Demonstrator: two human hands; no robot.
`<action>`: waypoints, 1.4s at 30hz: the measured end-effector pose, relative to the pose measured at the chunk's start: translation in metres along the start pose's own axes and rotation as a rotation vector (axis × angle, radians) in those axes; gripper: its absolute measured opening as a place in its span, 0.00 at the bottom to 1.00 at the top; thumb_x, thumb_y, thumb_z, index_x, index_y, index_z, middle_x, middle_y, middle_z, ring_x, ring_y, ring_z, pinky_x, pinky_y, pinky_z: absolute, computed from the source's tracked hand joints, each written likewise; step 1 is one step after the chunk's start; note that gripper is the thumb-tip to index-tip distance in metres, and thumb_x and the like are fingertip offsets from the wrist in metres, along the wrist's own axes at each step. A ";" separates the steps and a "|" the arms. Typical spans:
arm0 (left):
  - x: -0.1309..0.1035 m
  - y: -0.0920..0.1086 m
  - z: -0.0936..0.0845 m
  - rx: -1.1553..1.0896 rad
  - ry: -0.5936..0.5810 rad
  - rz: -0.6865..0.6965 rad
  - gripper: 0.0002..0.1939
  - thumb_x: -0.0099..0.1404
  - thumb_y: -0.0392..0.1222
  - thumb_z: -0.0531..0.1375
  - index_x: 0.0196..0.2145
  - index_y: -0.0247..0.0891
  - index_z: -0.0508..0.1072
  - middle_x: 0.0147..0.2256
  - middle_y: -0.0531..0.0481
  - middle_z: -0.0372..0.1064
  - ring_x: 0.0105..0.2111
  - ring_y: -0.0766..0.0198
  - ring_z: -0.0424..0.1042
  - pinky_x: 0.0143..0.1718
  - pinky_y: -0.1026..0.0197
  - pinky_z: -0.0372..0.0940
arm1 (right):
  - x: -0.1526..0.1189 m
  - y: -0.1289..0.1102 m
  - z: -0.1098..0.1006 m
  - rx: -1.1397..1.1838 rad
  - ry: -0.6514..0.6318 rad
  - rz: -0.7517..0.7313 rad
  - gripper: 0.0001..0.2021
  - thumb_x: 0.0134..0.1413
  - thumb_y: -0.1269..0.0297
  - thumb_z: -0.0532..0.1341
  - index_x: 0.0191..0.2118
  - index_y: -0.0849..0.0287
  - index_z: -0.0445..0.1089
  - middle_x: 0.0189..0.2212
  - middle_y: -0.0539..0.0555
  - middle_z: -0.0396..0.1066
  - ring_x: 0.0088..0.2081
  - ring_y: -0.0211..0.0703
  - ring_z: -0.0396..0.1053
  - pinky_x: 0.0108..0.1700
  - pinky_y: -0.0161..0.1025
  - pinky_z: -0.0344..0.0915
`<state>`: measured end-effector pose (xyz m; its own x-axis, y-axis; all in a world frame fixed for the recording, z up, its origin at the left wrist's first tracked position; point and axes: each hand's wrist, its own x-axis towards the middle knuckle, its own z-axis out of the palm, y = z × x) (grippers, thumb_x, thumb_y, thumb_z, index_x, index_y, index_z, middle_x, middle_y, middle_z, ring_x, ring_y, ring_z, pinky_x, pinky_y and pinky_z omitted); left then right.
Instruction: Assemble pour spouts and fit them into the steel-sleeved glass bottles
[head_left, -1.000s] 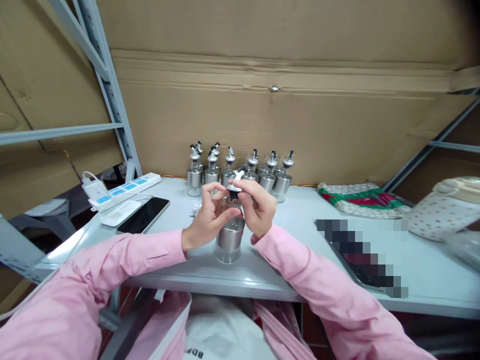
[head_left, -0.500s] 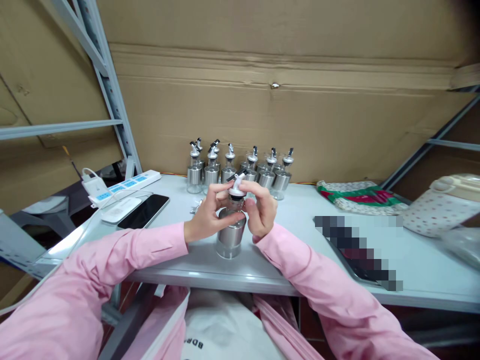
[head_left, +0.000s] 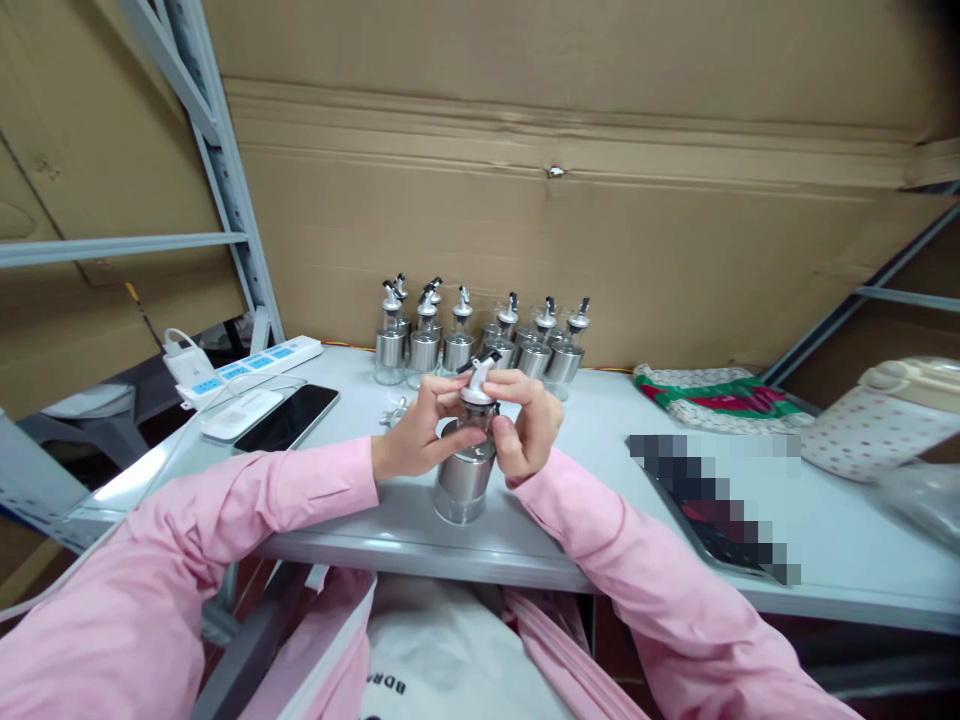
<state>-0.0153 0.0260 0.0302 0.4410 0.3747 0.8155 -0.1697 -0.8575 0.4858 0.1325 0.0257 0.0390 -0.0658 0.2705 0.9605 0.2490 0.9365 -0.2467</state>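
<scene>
A glass oil bottle (head_left: 463,488) with a brushed steel sleeve stands upright close to the table's front edge. On its neck sits a silvery pour spout (head_left: 478,384) with a black flap tilted to the left. My left hand (head_left: 412,435) is closed around the bottle's neck and shoulder, thumb across the front, fingertips by the spout. My right hand (head_left: 531,422) is closed too, its index finger on the spout's collar and its thumb near the neck. Behind them stand several like bottles (head_left: 459,352) with spouts. A small silvery piece (head_left: 393,412) lies beside my left hand.
To the left lie a power strip (head_left: 289,352), a white charger pad (head_left: 241,414) and a black phone (head_left: 289,420). On the right are a patterned cloth (head_left: 720,398), a dark blurred-out device (head_left: 701,505) and a dotted white container (head_left: 862,425). Cardboard (head_left: 420,220) walls the back.
The spout appears slightly lower on the bottle, with less of its black stopper showing. My right fingers have curled in closer, the thumb nearer the neck. The view has shifted a little.
</scene>
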 end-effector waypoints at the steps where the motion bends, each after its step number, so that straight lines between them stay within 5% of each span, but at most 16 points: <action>1: -0.001 -0.001 0.000 0.002 -0.005 0.013 0.20 0.63 0.41 0.57 0.47 0.47 0.49 0.40 0.49 0.63 0.37 0.64 0.72 0.36 0.60 0.68 | 0.000 0.000 0.000 -0.005 0.004 0.011 0.13 0.49 0.52 0.53 0.34 0.53 0.69 0.31 0.55 0.72 0.33 0.46 0.72 0.32 0.44 0.67; 15: -0.006 -0.007 0.002 -0.006 0.034 0.053 0.18 0.64 0.39 0.54 0.48 0.51 0.52 0.42 0.51 0.63 0.40 0.63 0.72 0.38 0.59 0.69 | -0.008 -0.006 0.008 0.007 0.003 0.004 0.08 0.50 0.57 0.53 0.33 0.54 0.62 0.32 0.55 0.69 0.32 0.45 0.69 0.33 0.44 0.65; 19: -0.013 -0.006 0.007 0.031 0.034 0.057 0.22 0.67 0.42 0.50 0.55 0.53 0.46 0.45 0.46 0.64 0.41 0.62 0.71 0.40 0.56 0.68 | -0.006 -0.007 0.009 0.000 -0.014 -0.054 0.08 0.47 0.60 0.53 0.35 0.53 0.61 0.32 0.54 0.67 0.32 0.45 0.68 0.32 0.44 0.64; 27: -0.009 -0.008 -0.001 0.015 -0.193 0.117 0.37 0.63 0.44 0.54 0.61 0.48 0.34 0.56 0.37 0.53 0.50 0.53 0.64 0.49 0.47 0.62 | -0.001 -0.003 0.007 0.161 -0.009 -0.008 0.11 0.48 0.65 0.54 0.40 0.52 0.58 0.34 0.52 0.60 0.34 0.40 0.63 0.34 0.40 0.63; 32: 0.001 -0.011 -0.013 0.182 -0.245 0.111 0.43 0.59 0.41 0.60 0.61 0.47 0.34 0.50 0.38 0.61 0.46 0.55 0.67 0.47 0.50 0.63 | 0.001 0.006 0.004 0.232 0.083 0.163 0.16 0.50 0.59 0.56 0.45 0.51 0.56 0.42 0.53 0.59 0.38 0.40 0.65 0.35 0.39 0.64; 35: 0.015 -0.013 -0.023 0.303 -0.154 0.162 0.38 0.61 0.42 0.59 0.61 0.49 0.39 0.50 0.40 0.60 0.47 0.55 0.66 0.48 0.51 0.62 | 0.011 0.014 0.000 0.275 0.253 0.242 0.14 0.50 0.59 0.55 0.44 0.51 0.55 0.42 0.52 0.58 0.36 0.38 0.65 0.32 0.36 0.64; 38: 0.040 -0.017 -0.038 0.492 -0.089 0.119 0.18 0.65 0.41 0.53 0.52 0.47 0.59 0.49 0.44 0.60 0.50 0.58 0.62 0.51 0.53 0.59 | 0.022 0.022 -0.006 0.273 0.424 0.332 0.12 0.50 0.60 0.54 0.42 0.53 0.55 0.39 0.52 0.57 0.34 0.36 0.64 0.30 0.34 0.63; 42: 0.071 -0.034 -0.054 0.658 0.040 -0.019 0.11 0.67 0.40 0.49 0.44 0.40 0.66 0.46 0.46 0.59 0.50 0.61 0.60 0.54 0.55 0.56 | 0.026 0.031 -0.011 0.220 0.473 0.393 0.11 0.50 0.60 0.54 0.39 0.54 0.55 0.36 0.51 0.57 0.33 0.36 0.63 0.27 0.33 0.61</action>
<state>-0.0255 0.1010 0.0885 0.4031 0.3938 0.8261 0.4173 -0.8825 0.2171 0.1491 0.0591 0.0578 0.4348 0.5222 0.7336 -0.0393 0.8249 -0.5639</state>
